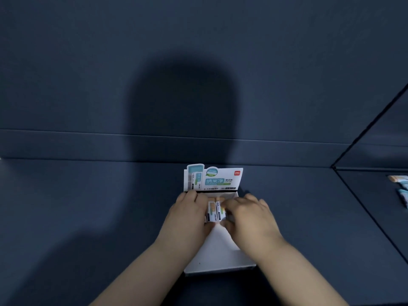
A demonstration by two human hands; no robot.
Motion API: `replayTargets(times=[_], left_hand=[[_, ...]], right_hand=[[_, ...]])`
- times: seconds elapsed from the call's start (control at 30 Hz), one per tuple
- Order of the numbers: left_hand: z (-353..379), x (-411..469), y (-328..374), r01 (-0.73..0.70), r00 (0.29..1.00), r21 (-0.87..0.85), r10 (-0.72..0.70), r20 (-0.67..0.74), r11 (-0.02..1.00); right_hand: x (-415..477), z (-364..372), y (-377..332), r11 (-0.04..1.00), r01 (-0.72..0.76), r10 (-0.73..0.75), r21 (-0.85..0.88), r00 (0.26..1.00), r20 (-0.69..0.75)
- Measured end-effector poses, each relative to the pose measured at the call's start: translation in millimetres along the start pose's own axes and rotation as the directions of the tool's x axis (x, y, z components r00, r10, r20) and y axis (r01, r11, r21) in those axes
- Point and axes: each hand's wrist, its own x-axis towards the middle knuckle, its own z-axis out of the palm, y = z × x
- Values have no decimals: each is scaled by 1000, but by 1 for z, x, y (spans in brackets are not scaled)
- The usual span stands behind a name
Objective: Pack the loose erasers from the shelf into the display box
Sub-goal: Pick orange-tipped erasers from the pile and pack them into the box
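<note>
One dark blue shelf [88, 206] carries one white display box [220, 250]. Inside it, the left hand [187, 215] and right hand [249, 215] have their fingers curled onto two erasers [215, 212] held between them. At least three loose erasers [400, 186] lie far right.

Loose erasers [398, 179] partly off rt edge

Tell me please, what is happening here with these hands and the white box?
A person is packing erasers into a white display box on a dark blue shelf. The left hand and the right hand both hold a small group of them at the box's far end, below its printed header card. The near part of the box is bare. More loose erasers lie far to the right.
</note>
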Motion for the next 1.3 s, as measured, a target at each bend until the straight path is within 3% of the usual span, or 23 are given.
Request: replayTargets(times=[0.33,0.5,0.67,1.0,1.3], left_hand=[[-1,3,1,6,999,28,-7,34,1000],[-17,-1,11,-53,998,309,45,33,950],[-32,-1,38,-160,986,417,162,33,895],[-3,-1,134,-169,985,494,158,64,853],[70,13,258,-177,984,448,156,83,876]], right_hand=[[-9,0,-4,999,-26,25,24,1000,17],[-21,-12,-3,993,-71,75,91,996,-41],[-37,-40,18,979,-144,166,145,974,-154],[-88,-71,95,983,-185,184,-12,981,-64],[-138,-102,223,986,-152,156,-74,986,53]])
